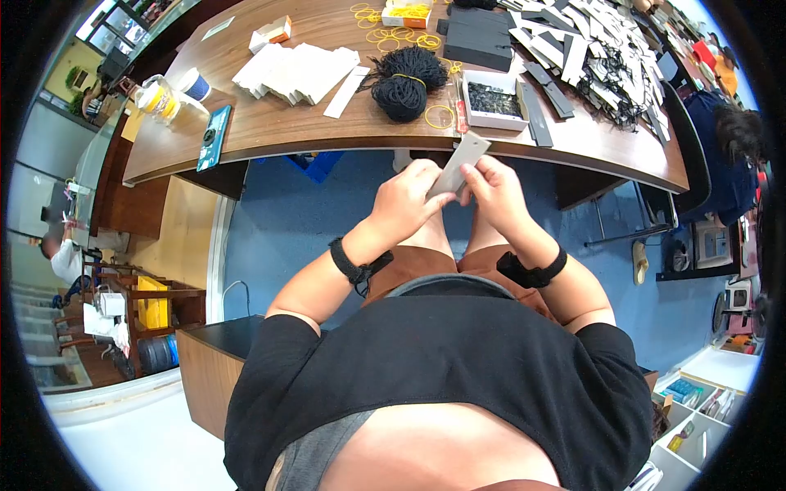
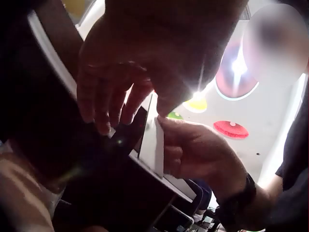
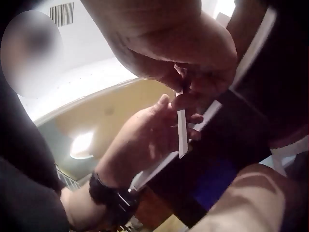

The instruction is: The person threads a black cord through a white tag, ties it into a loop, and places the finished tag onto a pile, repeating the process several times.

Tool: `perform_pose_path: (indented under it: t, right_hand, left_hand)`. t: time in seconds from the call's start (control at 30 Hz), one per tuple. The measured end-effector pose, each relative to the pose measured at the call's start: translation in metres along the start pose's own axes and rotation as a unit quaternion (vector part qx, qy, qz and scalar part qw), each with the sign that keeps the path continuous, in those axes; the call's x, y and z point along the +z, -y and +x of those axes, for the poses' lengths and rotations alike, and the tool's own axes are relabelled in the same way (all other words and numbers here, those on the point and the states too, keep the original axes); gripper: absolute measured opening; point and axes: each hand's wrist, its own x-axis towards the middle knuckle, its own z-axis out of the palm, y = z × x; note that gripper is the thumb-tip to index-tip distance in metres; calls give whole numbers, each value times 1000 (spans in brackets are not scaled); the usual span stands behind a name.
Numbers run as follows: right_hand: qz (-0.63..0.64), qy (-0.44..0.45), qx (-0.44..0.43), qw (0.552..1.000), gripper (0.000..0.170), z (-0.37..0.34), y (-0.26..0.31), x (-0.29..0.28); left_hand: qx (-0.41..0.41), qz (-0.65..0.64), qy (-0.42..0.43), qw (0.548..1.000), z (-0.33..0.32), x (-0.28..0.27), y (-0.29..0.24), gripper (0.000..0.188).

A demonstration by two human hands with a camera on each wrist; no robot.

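Observation:
A pale grey hang tag [image 1: 465, 157], a long flat card with a small hole near its upper end, is between my two hands over my lap, just off the table's front edge. My left hand [image 1: 407, 196] holds its lower left part, the thumb lying along the card's lower end. On the other side, my right hand [image 1: 497, 194] pinches the tag between thumb and fingers. The right wrist view shows the tag [image 3: 182, 133] edge-on, with left-hand fingers behind it. Backlight leaves the left hand [image 2: 130, 67] dark in the left wrist view.
On the wooden table [image 1: 270, 139] lie white tags [image 1: 295, 72], a black string bundle [image 1: 407, 82], yellow rubber bands [image 1: 393, 38] and a white box [image 1: 494, 102] of small black pieces. Strung black and white tags [image 1: 602, 61] heap at right. A teal phone-like object [image 1: 214, 137] lies at left.

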Motion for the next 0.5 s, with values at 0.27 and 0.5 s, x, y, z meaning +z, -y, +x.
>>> perform_pose_path:
  t: [0.27,0.5]
  right_hand:
    - [-166,-29,55,984,19,-3,-42,-4]
    - [-215,-32,5,976,19,1,-51,-13]
  left_hand:
    - [-82,-155,-15,984,11,42,29,23]
    - [-42,-122,-110,985,9,61,24,14]
